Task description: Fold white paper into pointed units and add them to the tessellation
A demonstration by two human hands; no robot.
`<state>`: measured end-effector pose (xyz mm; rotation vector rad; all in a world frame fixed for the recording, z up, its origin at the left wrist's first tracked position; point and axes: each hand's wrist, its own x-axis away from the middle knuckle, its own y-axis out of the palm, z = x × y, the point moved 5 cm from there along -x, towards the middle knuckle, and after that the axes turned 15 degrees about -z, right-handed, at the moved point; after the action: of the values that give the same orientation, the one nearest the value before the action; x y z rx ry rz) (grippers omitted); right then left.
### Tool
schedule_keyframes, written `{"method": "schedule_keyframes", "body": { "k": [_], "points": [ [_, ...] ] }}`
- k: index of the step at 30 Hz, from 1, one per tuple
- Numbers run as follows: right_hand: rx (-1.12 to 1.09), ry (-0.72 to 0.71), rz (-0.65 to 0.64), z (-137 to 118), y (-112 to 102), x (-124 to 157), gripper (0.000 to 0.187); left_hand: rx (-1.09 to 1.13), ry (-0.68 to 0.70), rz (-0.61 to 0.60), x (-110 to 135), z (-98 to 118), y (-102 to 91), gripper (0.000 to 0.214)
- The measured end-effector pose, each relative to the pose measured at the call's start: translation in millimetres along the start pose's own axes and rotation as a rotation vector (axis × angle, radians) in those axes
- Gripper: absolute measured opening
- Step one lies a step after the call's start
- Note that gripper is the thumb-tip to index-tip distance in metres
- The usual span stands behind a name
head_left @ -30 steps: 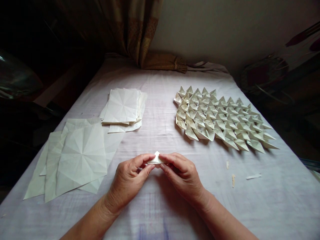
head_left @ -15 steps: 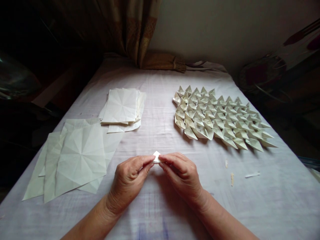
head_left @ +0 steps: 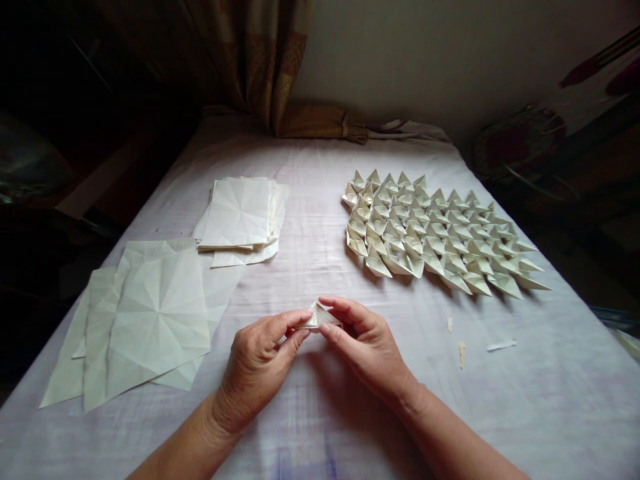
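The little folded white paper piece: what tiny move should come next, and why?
Perhaps the right hand should close its thumb and index finger on the small, pointed, folded white paper piece to press it flatter. The left hand pinches one end, while the right thumb and index finger stand apart with paper showing between them.

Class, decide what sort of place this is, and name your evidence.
Probably a room in a home: a patterned curtain hangs beside a plain wall, and a wrinkled, pale cloth lies beneath the folded paper boats.
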<state>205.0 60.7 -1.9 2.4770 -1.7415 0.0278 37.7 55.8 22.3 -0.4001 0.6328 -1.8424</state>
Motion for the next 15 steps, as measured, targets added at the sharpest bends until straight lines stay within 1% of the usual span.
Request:
{"method": "schedule_keyframes", "body": {
  "k": [3, 6, 8, 10, 15],
  "points": [
    [-0.113, -0.010, 0.017, 2, -1, -2, 0.028, 0.013, -0.004, 0.014, 0, 2, -0.4, 0.015],
    [-0.151, -0.054, 0.051, 2, -1, -2, 0.024, 0.009, 0.063, 0.057, 1, 6, -1.3, 0.016],
    [-0.139, -0.088, 0.059, 1, 0, -2, 0.021, -0.008, 0.118, 0.092, 2, 7, -2.0, 0.017],
    [-0.050, -0.147, 0.059, -3, 1, -1, 0.018, -0.035, 0.151, 0.114, 3, 6, -2.2, 0.019],
    [0.360, -0.314, 0.021, -14, 3, 3, 0.029, -0.125, 0.174, 0.124, 3, 5, -2.5, 0.022]
  ]
}}
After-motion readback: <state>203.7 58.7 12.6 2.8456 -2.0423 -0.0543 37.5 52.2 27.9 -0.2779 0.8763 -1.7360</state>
